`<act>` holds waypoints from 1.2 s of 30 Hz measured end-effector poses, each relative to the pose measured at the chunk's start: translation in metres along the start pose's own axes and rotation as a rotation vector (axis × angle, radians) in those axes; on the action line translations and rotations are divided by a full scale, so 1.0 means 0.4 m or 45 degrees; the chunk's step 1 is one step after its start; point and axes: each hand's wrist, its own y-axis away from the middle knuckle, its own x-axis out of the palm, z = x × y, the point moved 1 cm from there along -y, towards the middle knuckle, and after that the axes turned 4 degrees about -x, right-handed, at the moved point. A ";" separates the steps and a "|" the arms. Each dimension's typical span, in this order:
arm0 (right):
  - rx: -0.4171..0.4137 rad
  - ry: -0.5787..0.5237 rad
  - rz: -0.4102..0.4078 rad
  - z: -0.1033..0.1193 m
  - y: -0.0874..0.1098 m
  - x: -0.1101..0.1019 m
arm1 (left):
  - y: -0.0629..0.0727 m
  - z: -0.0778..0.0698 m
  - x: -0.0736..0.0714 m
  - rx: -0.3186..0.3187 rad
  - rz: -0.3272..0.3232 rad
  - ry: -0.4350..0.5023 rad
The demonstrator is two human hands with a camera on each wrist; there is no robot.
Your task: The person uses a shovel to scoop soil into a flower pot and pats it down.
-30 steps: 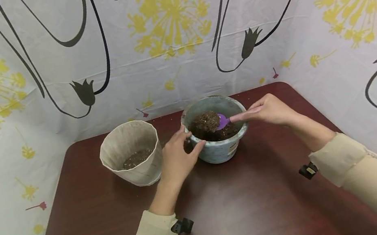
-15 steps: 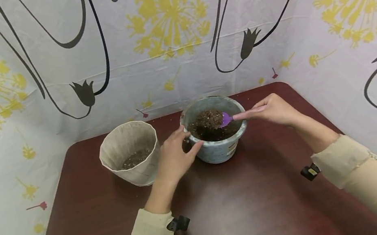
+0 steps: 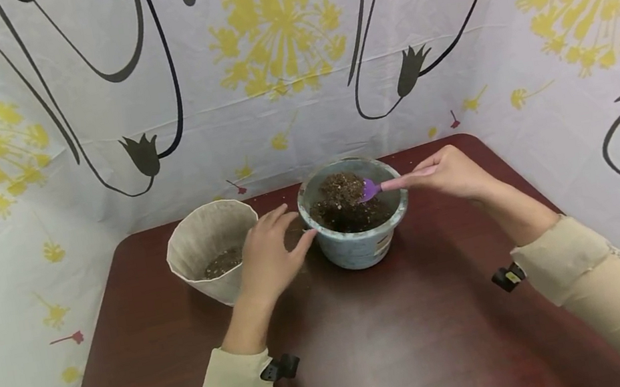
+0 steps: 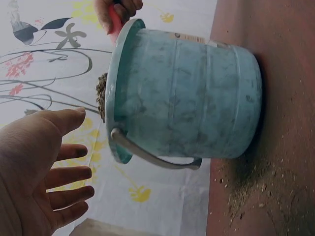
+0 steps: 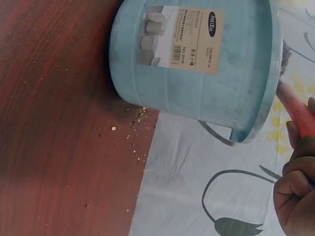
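Note:
My right hand [image 3: 456,176] grips the pink handle of a small trowel [image 3: 371,189] with a purple blade. A heap of dark soil [image 3: 342,188] sits on the blade, at about the rim height of a light blue bucket [image 3: 356,252]. More soil lies inside the bucket. Left of the bucket, my left hand [image 3: 268,257] is spread with nothing in it. In the left wrist view, its fingers stand apart from the bucket [image 4: 187,93]. A whitish pot [image 3: 206,290] with some soil at its bottom stands behind that hand, partly hidden by it.
Soil crumbs [image 4: 256,191] are scattered on the dark red table [image 3: 371,346] around the bucket. The bucket's handle [image 4: 152,157] hangs down its side. A patterned cloth [image 3: 299,127] rises behind and beside the table.
My left hand has come off the bucket's rim and moved left, toward the whitish pot. My right hand has raised the loaded trowel a little, out of the soil in the bucket.

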 end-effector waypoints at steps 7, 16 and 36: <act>0.003 0.023 0.009 0.015 -0.006 0.002 | 0.012 0.029 -0.021 -0.018 -0.016 -0.039; 0.014 0.006 0.025 0.032 -0.023 0.019 | 0.028 0.066 -0.047 -0.058 -0.033 -0.094; 0.016 -0.022 0.021 0.086 -0.064 0.076 | 0.073 0.145 -0.099 -0.186 -0.067 -0.032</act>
